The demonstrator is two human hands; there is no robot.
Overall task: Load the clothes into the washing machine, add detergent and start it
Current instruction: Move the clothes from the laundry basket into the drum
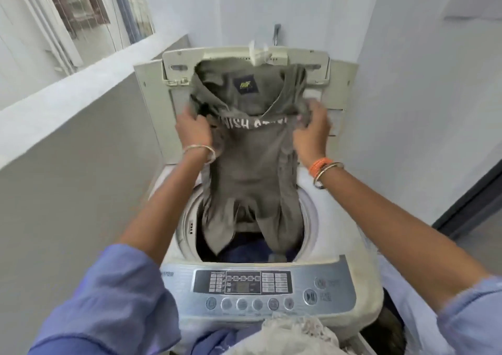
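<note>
A grey-olive cotton T-shirt [252,148] with white lettering across it hangs lengthwise over the washer's opening, its long axis running from the raised collar end at the far side down toward the viewer. The collar and a dark square neck label point up and away; the lower hem dips into the round drum [190,227], where dark blue fabric [252,251] already lies. The left hand [194,130] grips the shirt's left shoulder area, fingers curled into the cloth, and the right hand [312,129] pinches the right shoulder area; the two hands are held apart at the shirt's width. Each wrist carries a metal bangle, the right also an orange band. Behind the shirt stands the upright cream folding lid [339,88] of the white top-loading washing machine [361,248]. Nearest the viewer sits the silver-blue control panel [336,281] with its row of round buttons. A crumpled whitish cloth [293,327] lies just below the panel.
</note>
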